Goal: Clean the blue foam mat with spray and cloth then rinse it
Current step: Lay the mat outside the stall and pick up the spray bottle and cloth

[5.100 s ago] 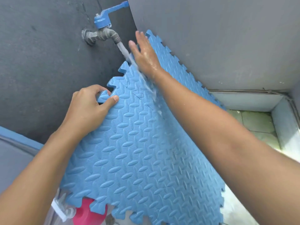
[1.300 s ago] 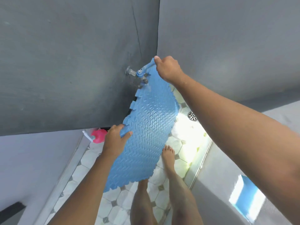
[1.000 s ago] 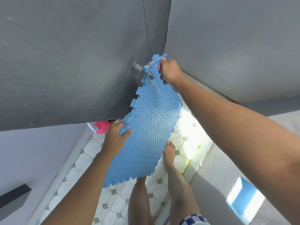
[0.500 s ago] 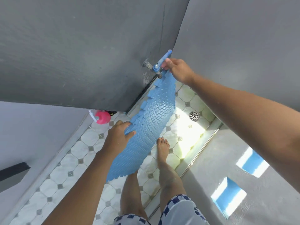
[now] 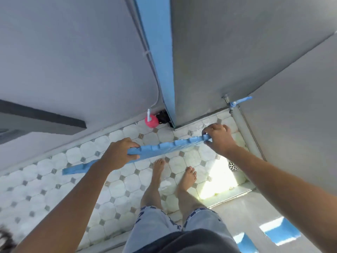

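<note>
L fingers (image 5: 134, 144) clamped over top edge of blue foam mat (image 5: 164, 149) near its middle, thumb underneath; I see left hand (image 5: 118, 155) wrapped firm. R fingers (image 5: 207, 141) pinched on the mat's far end, right hand (image 5: 219, 139) gripping it. Mat seen edge-on, held in air above tiled floor (image 5: 54, 179) and bare feet (image 5: 187, 177). Pink spray bottle (image 5: 151, 120) on floor by wall corner. Blue-handled tap (image 5: 235, 103) on wall, well apart from mat.

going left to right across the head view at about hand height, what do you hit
left hand gripping the mat → blue foam mat, seen edge-on → right hand on the mat's other end → floor drain
</note>
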`<state>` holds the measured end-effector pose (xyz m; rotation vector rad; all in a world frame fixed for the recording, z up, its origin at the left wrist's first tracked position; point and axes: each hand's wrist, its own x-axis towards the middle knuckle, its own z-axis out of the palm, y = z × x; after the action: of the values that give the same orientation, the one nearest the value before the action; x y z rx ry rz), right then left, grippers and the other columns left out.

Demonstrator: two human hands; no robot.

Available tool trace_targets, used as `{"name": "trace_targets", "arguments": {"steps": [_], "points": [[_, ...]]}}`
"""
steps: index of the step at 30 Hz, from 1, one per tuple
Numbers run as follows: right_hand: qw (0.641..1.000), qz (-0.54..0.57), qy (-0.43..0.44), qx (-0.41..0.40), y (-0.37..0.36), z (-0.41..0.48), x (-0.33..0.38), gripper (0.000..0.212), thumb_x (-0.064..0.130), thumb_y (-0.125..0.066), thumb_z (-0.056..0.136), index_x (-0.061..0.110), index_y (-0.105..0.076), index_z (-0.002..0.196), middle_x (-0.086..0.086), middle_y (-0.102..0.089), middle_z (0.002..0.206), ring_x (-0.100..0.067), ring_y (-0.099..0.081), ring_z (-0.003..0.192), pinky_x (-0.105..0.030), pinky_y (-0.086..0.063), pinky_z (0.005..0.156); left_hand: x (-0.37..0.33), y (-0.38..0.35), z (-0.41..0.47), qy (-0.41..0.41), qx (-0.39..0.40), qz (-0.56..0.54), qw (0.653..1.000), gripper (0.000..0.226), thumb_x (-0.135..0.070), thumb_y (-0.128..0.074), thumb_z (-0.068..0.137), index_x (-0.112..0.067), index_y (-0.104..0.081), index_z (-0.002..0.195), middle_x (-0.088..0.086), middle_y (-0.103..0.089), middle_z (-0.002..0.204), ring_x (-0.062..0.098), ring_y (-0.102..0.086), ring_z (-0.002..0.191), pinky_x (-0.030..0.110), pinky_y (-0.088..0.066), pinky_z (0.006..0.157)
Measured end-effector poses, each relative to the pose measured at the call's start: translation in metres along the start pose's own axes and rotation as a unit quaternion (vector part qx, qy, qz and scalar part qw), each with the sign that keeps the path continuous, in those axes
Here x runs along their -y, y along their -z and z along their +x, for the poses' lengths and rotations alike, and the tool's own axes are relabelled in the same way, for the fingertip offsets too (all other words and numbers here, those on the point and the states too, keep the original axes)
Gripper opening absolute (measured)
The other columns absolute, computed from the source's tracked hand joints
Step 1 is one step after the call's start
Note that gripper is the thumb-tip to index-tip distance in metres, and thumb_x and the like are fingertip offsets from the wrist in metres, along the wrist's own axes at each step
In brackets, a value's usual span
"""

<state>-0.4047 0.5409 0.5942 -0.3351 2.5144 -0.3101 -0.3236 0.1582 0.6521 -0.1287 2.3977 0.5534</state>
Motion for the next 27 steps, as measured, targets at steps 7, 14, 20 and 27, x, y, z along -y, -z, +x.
{"name": "trace_targets", "arguments": {"steps": [7,14,20,27], "points": [[0.977,-0.050,0.201,0.041,0.015,0.046,0.189,0.030,0.026,-0.070,0.090,0.028,-0.067,0.120,-0.001,-0.071,0.115,-0.025,-0.063,0.111,-0.036,-0.048,0.092,0.146,-0.011,-0.119,0.190,-0.069,-0.133,0.970,0.034,-0.035,-0.082,0.086,-0.028,-0.073,0.117,-0.012,-0.066,0.109,0.015,-0.063,0.097,0.026,-0.040,0.080],[0.914,-0.158,0.355,0.114,-0.022,0.085,0.364,0.021,0.019,-0.069,0.087,0.029,-0.071,0.106,0.001,-0.071,0.099,-0.022,-0.063,0.103,-0.034,-0.048,0.085,0.235,-0.102,-0.196,0.363,-0.180,-0.302,0.863,0.029,-0.035,-0.083,0.083,-0.026,-0.076,0.110,-0.004,-0.070,0.101,0.022,-0.064,0.094,0.031,-0.041,0.074],[0.859,-0.249,0.399,0.204,-0.069,0.108,0.480,0.027,0.015,-0.070,0.083,0.038,-0.058,0.076,0.007,-0.062,0.076,-0.019,-0.062,0.078,-0.035,-0.049,0.068,0.272,-0.177,-0.239,0.398,-0.262,-0.395,0.786,0.034,-0.020,-0.089,0.074,-0.045,-0.073,0.089,-0.010,-0.076,0.092,0.021,-0.072,0.088,0.036,-0.055,0.078],[0.782,-0.352,0.441,0.265,-0.143,0.125,0.607,0.032,0.012,-0.073,0.079,0.031,-0.054,0.063,0.007,-0.059,0.072,-0.017,-0.058,0.075,-0.034,-0.044,0.066,0.326,-0.215,-0.257,0.457,-0.295,-0.439,0.715,0.028,-0.020,-0.079,0.088,-0.020,-0.077,0.116,0.003,-0.076,0.106,0.021,-0.062,0.089,0.028,-0.037,0.075]]}}
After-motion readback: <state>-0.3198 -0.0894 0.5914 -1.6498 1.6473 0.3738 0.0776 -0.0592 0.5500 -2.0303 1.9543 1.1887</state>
